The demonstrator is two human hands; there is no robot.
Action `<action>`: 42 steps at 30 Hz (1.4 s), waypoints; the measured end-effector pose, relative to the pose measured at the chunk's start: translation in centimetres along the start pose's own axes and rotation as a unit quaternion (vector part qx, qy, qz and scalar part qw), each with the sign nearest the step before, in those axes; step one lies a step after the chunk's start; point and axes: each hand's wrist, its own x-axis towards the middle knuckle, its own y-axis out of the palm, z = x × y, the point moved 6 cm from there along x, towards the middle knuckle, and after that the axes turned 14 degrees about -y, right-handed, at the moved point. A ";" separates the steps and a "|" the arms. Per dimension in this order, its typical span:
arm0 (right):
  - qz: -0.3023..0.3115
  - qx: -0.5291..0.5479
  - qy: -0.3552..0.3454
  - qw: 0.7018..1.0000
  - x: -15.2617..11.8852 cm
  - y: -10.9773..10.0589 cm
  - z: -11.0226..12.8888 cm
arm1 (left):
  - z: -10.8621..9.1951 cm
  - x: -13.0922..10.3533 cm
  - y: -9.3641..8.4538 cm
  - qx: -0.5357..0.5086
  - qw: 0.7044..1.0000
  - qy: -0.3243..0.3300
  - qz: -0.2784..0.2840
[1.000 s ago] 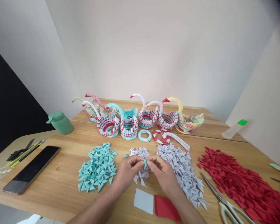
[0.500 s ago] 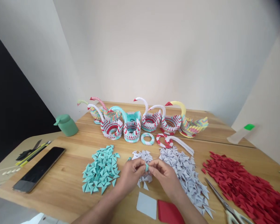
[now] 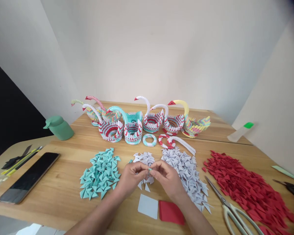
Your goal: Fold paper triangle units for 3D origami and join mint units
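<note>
Between the fingertips of both hands is a small teal folded paper piece, mostly hidden by the fingers. My left hand pinches it from the left, and my right hand pinches its other side. Both hands are held over a small pile of white folded paper triangles. To the left lies a heap of teal paper triangles. A larger heap of white triangles spreads behind and beside my right hand. A white paper square and a red paper square rest below my hands.
Several paper swans line the back of the table, with a teal-and-white ring and a red-and-white ring before them. Scissors and red triangles lie right. A phone and green jug stand left.
The view has turned slightly, so the table's things sit further left. My fingers have closed in around the teal piece, and less of it shows.
</note>
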 end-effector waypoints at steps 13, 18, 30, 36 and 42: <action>-0.018 -0.008 -0.015 1.000 0.1 -0.1 0.6 | 1.2 0.5 0.9 -0.055 0.996 -0.034 0.055; -0.012 -0.031 -0.004 0.999 0.2 -0.2 0.6 | 0.8 0.3 0.5 -0.042 0.999 -0.017 0.030; -0.004 -0.145 -0.185 0.972 -0.1 -0.5 2.2 | 1.1 0.5 1.0 -0.168 0.974 -0.073 0.131; -0.011 -0.122 -0.139 0.983 0.2 -0.9 2.0 | 0.5 0.6 0.1 -0.098 0.992 -0.048 0.056; 0.000 -0.074 -0.031 0.997 0.0 -1.1 0.9 | -0.6 -0.4 -0.2 0.029 0.998 0.040 -0.032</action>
